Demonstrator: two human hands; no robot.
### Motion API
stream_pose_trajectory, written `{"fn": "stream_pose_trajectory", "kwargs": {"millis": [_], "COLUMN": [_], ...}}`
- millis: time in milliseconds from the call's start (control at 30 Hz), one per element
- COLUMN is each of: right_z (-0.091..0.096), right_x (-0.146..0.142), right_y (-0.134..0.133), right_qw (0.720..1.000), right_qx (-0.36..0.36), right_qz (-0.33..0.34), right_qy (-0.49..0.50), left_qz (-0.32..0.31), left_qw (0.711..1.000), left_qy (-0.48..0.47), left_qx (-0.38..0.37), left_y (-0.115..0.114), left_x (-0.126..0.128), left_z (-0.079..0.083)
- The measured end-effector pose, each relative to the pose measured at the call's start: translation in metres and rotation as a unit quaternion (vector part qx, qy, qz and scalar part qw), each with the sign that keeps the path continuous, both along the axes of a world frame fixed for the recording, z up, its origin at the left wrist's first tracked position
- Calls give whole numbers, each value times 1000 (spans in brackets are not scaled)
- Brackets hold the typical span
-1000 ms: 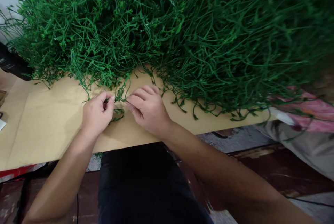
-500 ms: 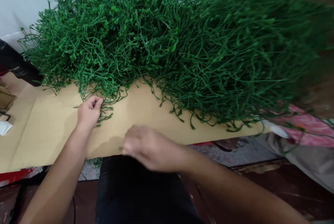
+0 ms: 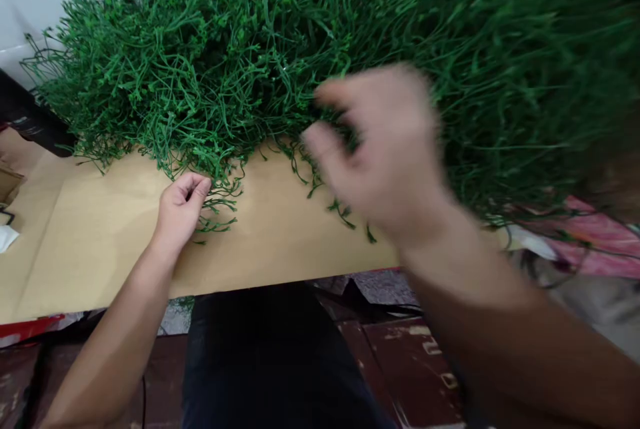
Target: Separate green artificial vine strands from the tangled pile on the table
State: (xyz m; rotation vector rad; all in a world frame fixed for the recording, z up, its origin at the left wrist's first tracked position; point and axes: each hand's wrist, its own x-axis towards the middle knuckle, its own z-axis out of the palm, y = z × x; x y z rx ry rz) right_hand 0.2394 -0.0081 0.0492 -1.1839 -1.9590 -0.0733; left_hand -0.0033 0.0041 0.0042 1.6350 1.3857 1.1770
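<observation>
A big heap of thin green artificial plant stems with small forked tips spreads over the tan board. At the heap's front edge my left hand is closed, thumb and finger pinched together, on a small bunch of green stems. Their tips fan out to the right from beneath the hand; the pinched ends are hidden. My right hand, smeared by motion, is raised in front of the heap's middle. Its thumb and forefinger stand apart, and nothing shows between them except the greenery behind.
A black cylindrical object leans at the heap's left end. Further left lie a white scrap and a cardboard piece. Pink patterned cloth is at the right. My dark-clothed lap is below the board's front edge.
My right hand has swung up and right from the board's front edge to the heap, its fingers parting. My left hand has shifted slightly right, and the stems with it.
</observation>
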Motion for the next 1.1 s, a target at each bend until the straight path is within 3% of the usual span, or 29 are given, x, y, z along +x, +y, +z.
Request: {"fn": "stream_pose_trajectory", "kwargs": {"millis": [100,200,400,533,700,800,933,1100], "right_z": [-32,-44,-45,-47,-46,-46,-46,-41], "right_x": [-62,-88,-80,-83,-84,-82,-85,-86], "right_y": [-2,4,13,11,6,4,-1,-29], "right_qw": [994,975,940,871,781,755,773,861], "right_qx": [-76,-176,-188,-234,-314,-320,-292,-181], "right_qz": [74,120,144,184,237,253,240,177], "right_qy": [20,68,246,391,484,514,508,441], "left_qz": [-9,-12,-34,-27,-52,-72,-92,-111], "left_qw": [1000,1000,999,999,997,995,992,988], "left_qy": [5,12,24,17,20,25,27,10], "left_qx": [4,5,14,-6,-43,-69,-86,-110], "left_y": [-2,-4,-4,-3,-1,1,-2,1], "left_x": [0,0,3,3,3,6,11,8], "left_z": [-1,-2,0,-1,-4,-4,-3,-8]}}
